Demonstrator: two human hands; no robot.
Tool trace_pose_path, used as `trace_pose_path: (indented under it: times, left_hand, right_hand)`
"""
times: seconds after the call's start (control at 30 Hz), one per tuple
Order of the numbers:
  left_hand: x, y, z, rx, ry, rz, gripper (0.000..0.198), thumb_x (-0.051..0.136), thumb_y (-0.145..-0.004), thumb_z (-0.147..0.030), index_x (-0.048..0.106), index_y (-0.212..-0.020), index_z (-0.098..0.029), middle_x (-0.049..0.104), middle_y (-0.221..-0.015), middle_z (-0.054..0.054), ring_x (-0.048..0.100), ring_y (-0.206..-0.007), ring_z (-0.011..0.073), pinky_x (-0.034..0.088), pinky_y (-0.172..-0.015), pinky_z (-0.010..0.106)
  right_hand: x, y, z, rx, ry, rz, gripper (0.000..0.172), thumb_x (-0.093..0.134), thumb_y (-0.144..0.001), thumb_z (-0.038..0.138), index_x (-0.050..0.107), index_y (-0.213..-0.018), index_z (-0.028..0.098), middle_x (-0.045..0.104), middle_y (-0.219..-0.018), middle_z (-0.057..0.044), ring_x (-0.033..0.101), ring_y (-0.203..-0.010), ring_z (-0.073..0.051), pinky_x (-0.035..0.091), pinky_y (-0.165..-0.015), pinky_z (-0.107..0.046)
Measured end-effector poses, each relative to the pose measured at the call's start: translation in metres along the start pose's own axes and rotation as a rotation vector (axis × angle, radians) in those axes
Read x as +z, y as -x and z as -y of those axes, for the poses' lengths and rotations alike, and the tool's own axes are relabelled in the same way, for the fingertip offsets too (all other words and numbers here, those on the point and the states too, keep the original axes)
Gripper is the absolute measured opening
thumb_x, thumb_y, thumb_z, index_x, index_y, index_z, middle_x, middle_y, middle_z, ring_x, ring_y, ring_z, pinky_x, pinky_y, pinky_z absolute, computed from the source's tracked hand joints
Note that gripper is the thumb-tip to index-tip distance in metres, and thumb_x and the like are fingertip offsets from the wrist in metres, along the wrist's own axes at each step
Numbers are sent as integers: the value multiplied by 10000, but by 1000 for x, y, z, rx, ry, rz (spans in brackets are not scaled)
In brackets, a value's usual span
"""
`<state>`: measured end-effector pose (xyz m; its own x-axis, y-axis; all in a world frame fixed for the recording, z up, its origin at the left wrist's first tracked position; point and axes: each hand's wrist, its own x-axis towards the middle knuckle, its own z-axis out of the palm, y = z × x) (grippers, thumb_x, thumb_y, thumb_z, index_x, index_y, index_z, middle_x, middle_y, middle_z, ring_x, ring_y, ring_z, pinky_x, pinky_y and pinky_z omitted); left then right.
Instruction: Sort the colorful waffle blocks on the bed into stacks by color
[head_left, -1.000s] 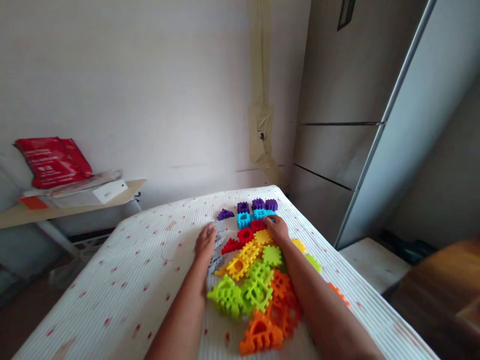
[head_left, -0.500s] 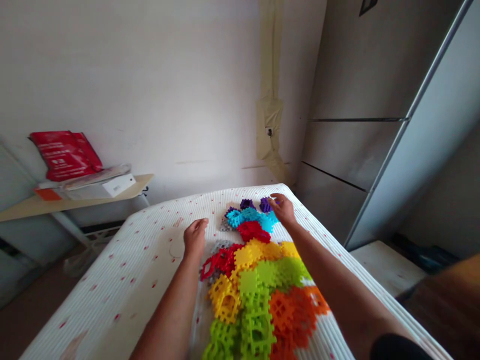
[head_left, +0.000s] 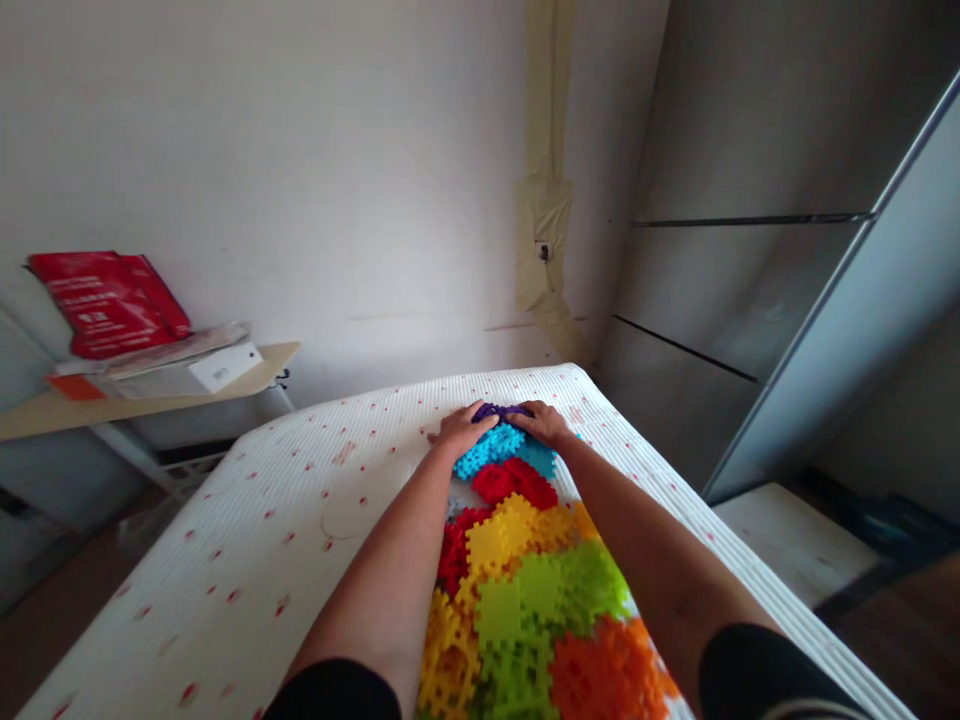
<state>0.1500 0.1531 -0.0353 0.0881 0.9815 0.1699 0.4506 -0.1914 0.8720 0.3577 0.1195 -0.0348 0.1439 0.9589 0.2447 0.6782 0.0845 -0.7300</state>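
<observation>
At the far end of the mattress, my left hand [head_left: 461,430] and my right hand [head_left: 544,424] close from either side on purple interlocking plastic pieces [head_left: 501,410]. The fingers curl over them, partly hiding them. Just nearer lie light blue notched pieces [head_left: 491,450], touching or very close to both hands. Toward me follow red pieces [head_left: 514,484], yellow pieces [head_left: 499,535], lime green pieces [head_left: 525,595] and orange pieces [head_left: 609,670]. They lie heaped by colour between my forearms.
The pieces rest on a white mattress [head_left: 300,500] with small red marks. At left a shelf [head_left: 150,410] holds a red package [head_left: 105,300] and a white box [head_left: 217,368]. A grey cabinet [head_left: 697,290] stands at right. Behind is a wall with a taped socket [head_left: 544,251].
My left hand has moved forward and right onto the purple pieces. My right hand has moved slightly left, and the purple pieces are now gathered between both hands. The view has shifted slightly.
</observation>
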Motion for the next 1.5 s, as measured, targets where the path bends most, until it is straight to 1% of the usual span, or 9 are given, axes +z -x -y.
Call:
trace_pose_path:
  times: [0.17, 0.4, 0.67, 0.93, 1.13, 1.23, 1.33, 1.4, 1.5]
  left_hand:
    - [-6, 18, 2, -32, 144, 38, 470, 779, -499, -377, 689, -944, -256, 702, -1002, 54, 590, -1035, 295, 402, -924, 388]
    - [-39, 59, 6, -22, 481, 26, 494, 635, -637, -412, 628, -1050, -142, 710, -847, 42, 657, -795, 214, 494, -746, 331]
    - [-79, 100, 7, -23, 643, 5, 312, 638, -586, -333, 650, -829, -137, 680, -710, 28, 622, -662, 170, 478, -647, 286]
    - [-109, 158, 5, 11, 573, -37, 247, 644, -658, -345, 662, -809, -151, 667, -795, 15, 602, -813, 188, 447, -770, 290]
    - [-131, 201, 12, 82, 377, 3, 238, 594, -723, -346, 664, -866, -170, 677, -918, 39, 601, -927, 231, 431, -878, 357]
    - [-141, 218, 18, 147, 354, 13, 191, 589, -734, -312, 653, -855, -178, 648, -1083, 62, 560, -1075, 252, 375, -989, 407]
    - [-150, 234, 22, 215, 256, 21, 188, 578, -747, -311, 656, -866, -188, 575, -1235, 71, 487, -1189, 264, 316, -1052, 435]
    - [-157, 244, 25, 249, 166, 39, 198, 571, -759, -327, 665, -880, -202, 520, -1308, 63, 456, -1223, 265, 294, -1073, 440]
    - [-167, 257, 30, 289, 50, 75, 258, 561, -776, -346, 671, -984, -239, 439, -1387, 40, 403, -1275, 264, 273, -1097, 431]
  right_hand:
    - [10, 17, 16, -10, -153, 48, 329, 667, -675, 508, 702, -868, 245, 669, -999, -27, 571, -1010, -237, 400, -896, -324]
    - [27, 49, 61, -7, -446, 103, 495, 390, -831, 546, 660, -948, 148, 675, -944, -62, 601, -886, -191, 457, -810, -311]
    - [34, 86, 117, -130, -540, 323, 306, 585, -744, 408, 672, -907, 164, 672, -909, -37, 596, -892, -186, 439, -845, -314]
    - [22, 139, 150, -611, -238, 384, 363, 707, -706, 325, 638, -1031, 178, 582, -1172, -95, 523, -1119, -234, 380, -973, -408]
    - [6, 190, 162, -803, -123, 453, 479, 685, -738, 309, 555, -1174, 158, 460, -1345, -168, 441, -1238, -268, 382, -1006, -422]
    - [-8, 211, 163, -888, -210, 457, 479, 639, -790, 311, 506, -1227, 166, 471, -1343, -154, 410, -1273, -236, 401, -1007, -383]
    - [-30, 223, 149, -885, -209, 352, 442, 583, -848, 308, 475, -1258, 182, 495, -1323, -139, 439, -1252, -212, 426, -992, -363]
    - [-51, 227, 125, -828, -102, 217, 395, 557, -869, 292, 487, -1249, 205, 505, -1316, -128, 483, -1209, -212, 441, -978, -370]
    - [-89, 231, 68, -636, 128, -26, 312, 529, -882, 305, 544, -1185, 231, 562, -1248, -107, 552, -1119, -225, 472, -935, -392]
